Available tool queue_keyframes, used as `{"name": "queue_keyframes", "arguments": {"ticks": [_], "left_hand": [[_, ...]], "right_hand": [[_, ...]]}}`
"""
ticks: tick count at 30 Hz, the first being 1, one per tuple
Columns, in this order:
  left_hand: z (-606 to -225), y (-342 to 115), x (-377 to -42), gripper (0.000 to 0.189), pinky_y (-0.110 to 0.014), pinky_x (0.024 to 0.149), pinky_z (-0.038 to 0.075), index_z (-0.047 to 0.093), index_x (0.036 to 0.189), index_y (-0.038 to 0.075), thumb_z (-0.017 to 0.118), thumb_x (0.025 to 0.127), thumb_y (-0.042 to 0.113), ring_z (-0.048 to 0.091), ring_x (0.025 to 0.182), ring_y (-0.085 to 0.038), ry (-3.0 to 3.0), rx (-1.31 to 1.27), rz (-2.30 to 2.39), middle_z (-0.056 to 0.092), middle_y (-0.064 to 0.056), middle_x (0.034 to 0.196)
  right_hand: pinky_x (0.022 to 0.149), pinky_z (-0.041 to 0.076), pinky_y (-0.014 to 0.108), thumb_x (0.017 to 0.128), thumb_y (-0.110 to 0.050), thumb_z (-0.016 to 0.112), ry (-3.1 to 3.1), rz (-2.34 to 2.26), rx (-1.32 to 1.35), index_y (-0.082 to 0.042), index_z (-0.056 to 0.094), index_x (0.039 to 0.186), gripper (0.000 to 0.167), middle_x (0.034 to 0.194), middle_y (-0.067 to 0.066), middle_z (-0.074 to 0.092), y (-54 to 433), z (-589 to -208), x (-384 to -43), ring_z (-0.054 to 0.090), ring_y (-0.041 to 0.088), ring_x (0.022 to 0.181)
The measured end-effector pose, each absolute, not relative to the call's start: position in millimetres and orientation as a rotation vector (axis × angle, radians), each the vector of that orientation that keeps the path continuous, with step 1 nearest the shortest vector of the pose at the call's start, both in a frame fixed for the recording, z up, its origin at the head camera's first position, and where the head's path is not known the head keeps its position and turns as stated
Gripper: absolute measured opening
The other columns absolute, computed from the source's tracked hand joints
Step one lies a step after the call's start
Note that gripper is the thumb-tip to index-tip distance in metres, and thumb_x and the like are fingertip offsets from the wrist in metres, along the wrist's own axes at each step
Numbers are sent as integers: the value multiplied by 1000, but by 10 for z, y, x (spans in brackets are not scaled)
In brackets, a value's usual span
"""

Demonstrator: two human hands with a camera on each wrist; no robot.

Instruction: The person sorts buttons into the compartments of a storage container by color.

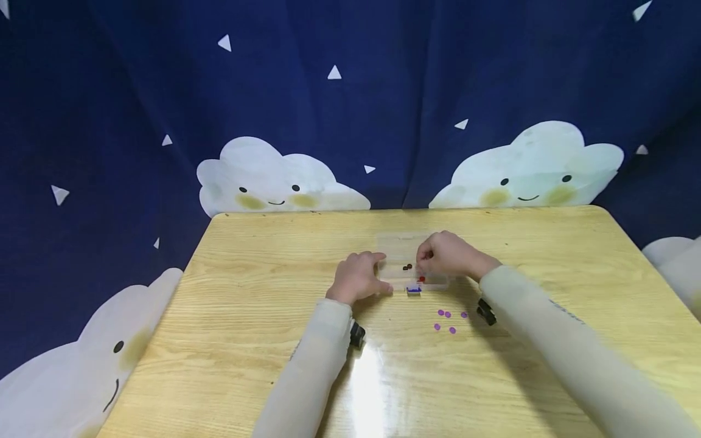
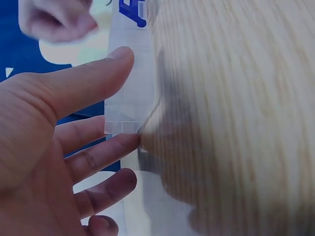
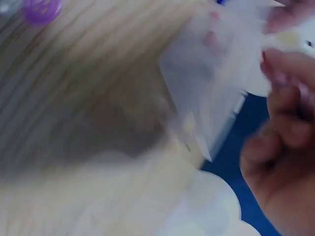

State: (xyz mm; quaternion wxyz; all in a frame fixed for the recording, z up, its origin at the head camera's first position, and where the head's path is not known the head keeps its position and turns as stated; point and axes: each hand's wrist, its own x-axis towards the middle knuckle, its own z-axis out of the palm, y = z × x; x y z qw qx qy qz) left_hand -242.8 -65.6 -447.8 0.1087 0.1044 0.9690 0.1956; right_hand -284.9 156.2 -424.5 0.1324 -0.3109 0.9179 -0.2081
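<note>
A clear plastic box (image 1: 395, 281) with a blue latch (image 1: 413, 290) on its front lies on the table, its clear lid (image 1: 402, 243) laid back. My left hand (image 1: 357, 277) is at the box's left end, thumb stretched along the front wall and fingers spread at the corner. Over the right part of the box, my right hand (image 1: 446, 254) has its fingers curled, pinching a small red piece (image 3: 264, 56) that is mostly hidden by the fingertips. Small dark pieces (image 1: 407, 267) lie inside the box between the hands.
Several purple buttons (image 1: 448, 314) lie loose on the wooden table (image 1: 263, 316) in front of the box, towards my right forearm. Behind the table's far edge hangs a dark blue curtain (image 1: 306, 109) with white clouds.
</note>
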Motion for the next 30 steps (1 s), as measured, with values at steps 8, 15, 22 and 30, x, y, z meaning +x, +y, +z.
{"name": "queue_keyframes", "arguments": {"ticks": [8,15,22,30], "left_hand": [[-4486,-692,-2438,81,-46,99,51,51,146,26,84,75,46,59,121,-31,2842,271,586,63,-3,136],[-4509,-641,-2425,79,-45,99,51,52,146,27,83,76,47,60,121,-31,2864,276,562,63,-2,137],[-4482,-637,-2422,79,-44,98,52,52,145,26,83,76,47,61,120,-30,2863,268,556,63,-3,138],[-4491,-634,-2405,79,-44,97,51,52,145,26,83,76,47,60,119,-29,2862,259,557,64,-3,135]], "right_hand": [[63,43,23,89,-4,62,2563,-520,-952,-12,79,84,19,79,-2,72,1587,-4179,-2833,49,7,63],[79,53,34,89,-6,58,2673,-279,-1006,-16,78,83,23,82,-5,72,1517,-4270,-2871,54,9,68],[65,40,29,84,-4,64,2663,-202,-1116,-18,67,69,21,69,-7,59,1531,-4284,-2862,40,8,59],[62,46,28,84,-4,70,2729,-192,-1179,-14,73,75,13,74,-3,62,1550,-4390,-2874,49,10,64]]}}
